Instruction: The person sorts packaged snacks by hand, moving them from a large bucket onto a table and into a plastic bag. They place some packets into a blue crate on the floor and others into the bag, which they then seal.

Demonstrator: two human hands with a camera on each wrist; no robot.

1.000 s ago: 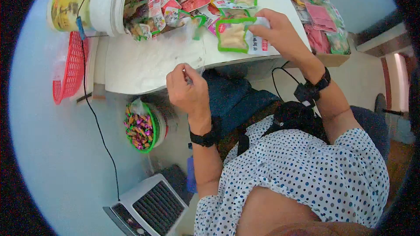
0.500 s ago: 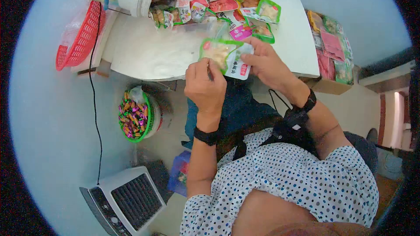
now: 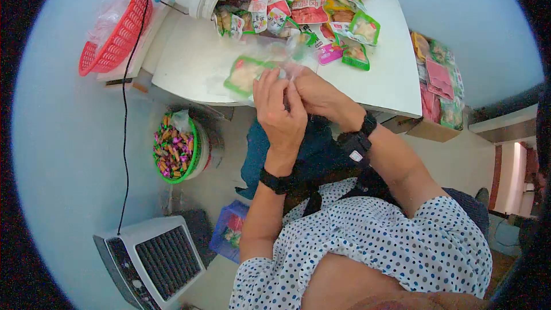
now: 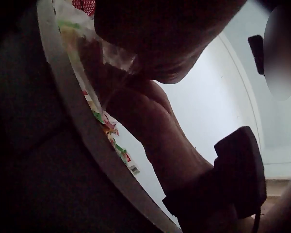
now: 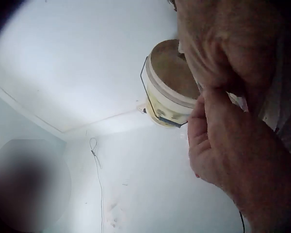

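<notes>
Crinkly clear bag point(image 3: 274, 56) around a flat green-rimmed packet point(image 3: 244, 74), pinched in the grip of left hand point(image 3: 279, 112) and right hand point(image 3: 314, 93).

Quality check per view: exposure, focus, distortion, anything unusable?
Head view: strong fisheye with black vignette, evenly lit; left hand, right hand and the packet they pinch are fairly sharp. Left wrist view: badly underexposed, hands are dark shapes against a bright wall. Right wrist view: bright, hand too close and soft, bucket sharper.
</notes>
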